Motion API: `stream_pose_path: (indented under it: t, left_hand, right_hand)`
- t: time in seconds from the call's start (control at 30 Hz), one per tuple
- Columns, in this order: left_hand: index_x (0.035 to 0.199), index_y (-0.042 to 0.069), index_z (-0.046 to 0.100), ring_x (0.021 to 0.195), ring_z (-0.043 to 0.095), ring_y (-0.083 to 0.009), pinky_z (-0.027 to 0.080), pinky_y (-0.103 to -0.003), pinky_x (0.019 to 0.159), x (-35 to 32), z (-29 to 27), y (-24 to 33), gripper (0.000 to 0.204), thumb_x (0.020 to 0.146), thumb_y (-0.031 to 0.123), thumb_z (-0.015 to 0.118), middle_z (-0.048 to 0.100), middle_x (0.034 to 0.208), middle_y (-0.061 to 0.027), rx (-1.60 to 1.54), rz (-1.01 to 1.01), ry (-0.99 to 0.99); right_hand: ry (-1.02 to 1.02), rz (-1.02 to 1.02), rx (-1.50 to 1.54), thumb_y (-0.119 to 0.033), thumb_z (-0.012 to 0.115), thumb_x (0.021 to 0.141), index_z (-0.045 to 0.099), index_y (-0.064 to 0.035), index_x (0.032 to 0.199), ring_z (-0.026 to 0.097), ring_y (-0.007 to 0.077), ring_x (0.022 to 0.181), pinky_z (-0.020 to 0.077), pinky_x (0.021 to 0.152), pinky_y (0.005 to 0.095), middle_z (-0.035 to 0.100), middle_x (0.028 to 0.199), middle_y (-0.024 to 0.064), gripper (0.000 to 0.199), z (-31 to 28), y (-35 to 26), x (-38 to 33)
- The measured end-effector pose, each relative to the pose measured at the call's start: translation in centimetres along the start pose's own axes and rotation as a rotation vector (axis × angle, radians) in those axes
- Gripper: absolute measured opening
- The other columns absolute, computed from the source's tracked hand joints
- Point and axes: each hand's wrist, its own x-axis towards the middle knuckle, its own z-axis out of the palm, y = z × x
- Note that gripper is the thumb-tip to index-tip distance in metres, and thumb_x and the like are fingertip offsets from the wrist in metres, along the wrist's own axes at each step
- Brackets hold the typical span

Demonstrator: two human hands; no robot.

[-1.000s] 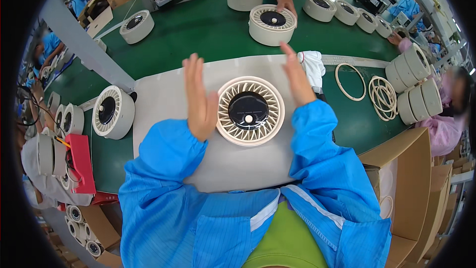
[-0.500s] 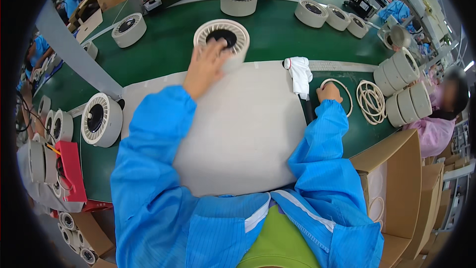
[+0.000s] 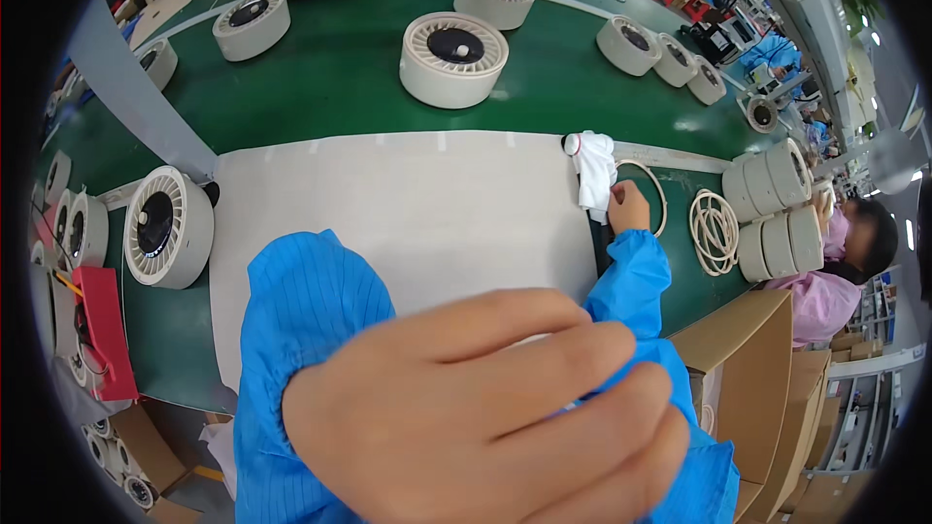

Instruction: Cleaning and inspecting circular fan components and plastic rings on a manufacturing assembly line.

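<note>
My left hand [image 3: 495, 408] is raised close to the camera, its back showing. Its fingers are bent and held together; their tips and anything in them are hidden. On the right, my right hand [image 3: 629, 206] is closed at the near-left side of a thin cream ring [image 3: 664, 204], gripping it as far as I can see. Beside it hangs a white cloth [image 3: 592, 170] over a black handle-like bar. Past the pale work mat [image 3: 417, 204], a round white fan unit [image 3: 454, 63] with a black hub stands upright on the green bench.
Another fan unit [image 3: 169, 226] stands on edge at the left, above a red bin [image 3: 105, 335]. Coiled cream rings [image 3: 714, 233] and stacked white drums [image 3: 767, 180] lie right. A cardboard box [image 3: 752, 378] stands near right; a person in pink [image 3: 830, 301] is behind it.
My left hand has let go of the fan unit and come back close to the camera. My right hand has shifted slightly toward the white cloth. The view has tilted a little.
</note>
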Motion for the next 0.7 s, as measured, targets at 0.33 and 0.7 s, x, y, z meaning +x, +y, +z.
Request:
stream_pose_path:
  t: [0.33,0.7]
  left_hand:
    - [0.075,-0.001,0.052,0.074,0.046,-0.0211,0.038,-0.028,0.072,-1.6,1.6,-0.4,0.015,0.071,0.013,0.051,0.047,0.078,-0.0087,-0.872,0.065,-0.272]
    - [0.083,-0.002,0.056,0.074,0.051,-0.0251,0.042,-0.03,0.072,-1.7,3.9,0.8,0.019,0.072,0.013,0.054,0.052,0.081,-0.0114,-0.591,0.169,0.008]
  right_hand:
    - [0.536,-0.097,-0.314,-0.015,0.06,0.074,0.057,-0.0022,0.083,0.055,0.0276,0.074,0.0434,0.068,0.0347,0.058,0.081,0.0144,0.016,-3.0,-0.8,-0.4]
    - [0.396,-0.652,0.08,-0.011,0.044,0.089,0.052,0.0001,0.099,0.054,0.0157,0.076,0.042,0.068,0.0272,0.057,0.08,0.0064,0.017,-1.6,-8.1,-2.9]
